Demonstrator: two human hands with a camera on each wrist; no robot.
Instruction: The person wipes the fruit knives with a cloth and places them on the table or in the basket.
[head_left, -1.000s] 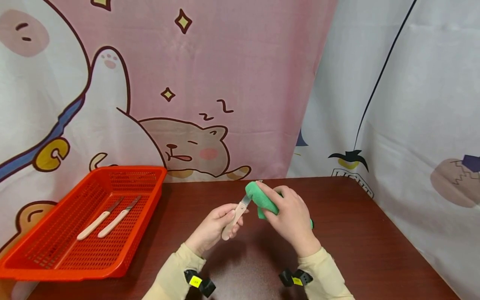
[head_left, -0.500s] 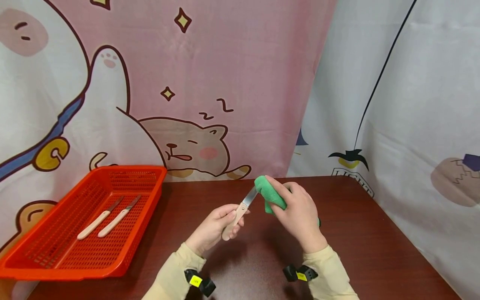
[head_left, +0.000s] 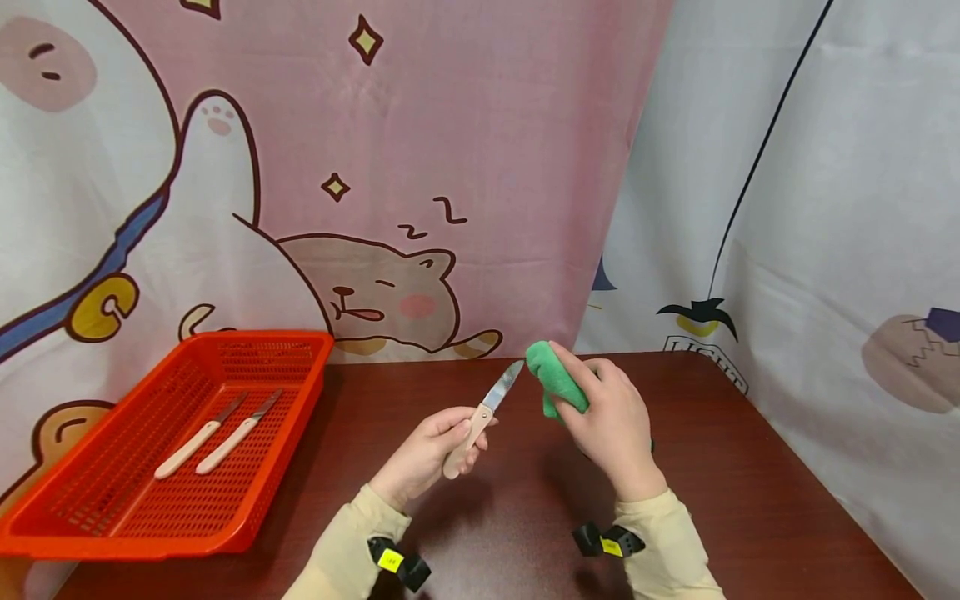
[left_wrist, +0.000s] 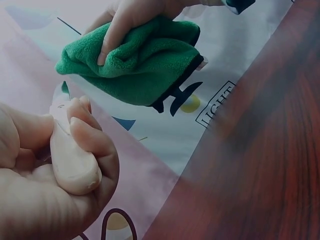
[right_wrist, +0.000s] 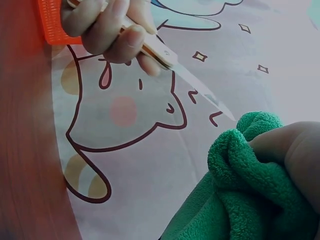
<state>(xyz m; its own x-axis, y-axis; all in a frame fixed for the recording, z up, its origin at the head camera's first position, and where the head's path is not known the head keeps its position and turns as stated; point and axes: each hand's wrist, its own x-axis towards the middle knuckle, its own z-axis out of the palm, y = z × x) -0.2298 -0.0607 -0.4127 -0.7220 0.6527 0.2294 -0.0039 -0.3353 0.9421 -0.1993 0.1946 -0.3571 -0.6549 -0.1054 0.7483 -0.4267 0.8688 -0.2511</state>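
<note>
My left hand [head_left: 431, 450] grips the pale handle of a folding knife [head_left: 484, 414], its blade out and pointing up and to the right. In the right wrist view the knife's bare blade [right_wrist: 202, 92] shows along its length. A folded green cloth [head_left: 557, 379] is pinched between the thumb and fingers of my right hand [head_left: 611, 425]. The cloth stands just off the blade tip, with a small gap in the head view. From the left wrist, the cloth [left_wrist: 135, 65] hangs in folds with a dark edge.
An orange-red plastic basket [head_left: 251, 508] stands at the left on the dark brown table [head_left: 750, 500]. Two knives with pale handles [head_left: 225, 446] lie in it, side by side. A printed cartoon curtain [head_left: 487, 167] hangs behind the table.
My right hand has drawn the cloth up and to the right along the blade and off its tip, baring the blade. The left hand and knife have stayed nearly still.
</note>
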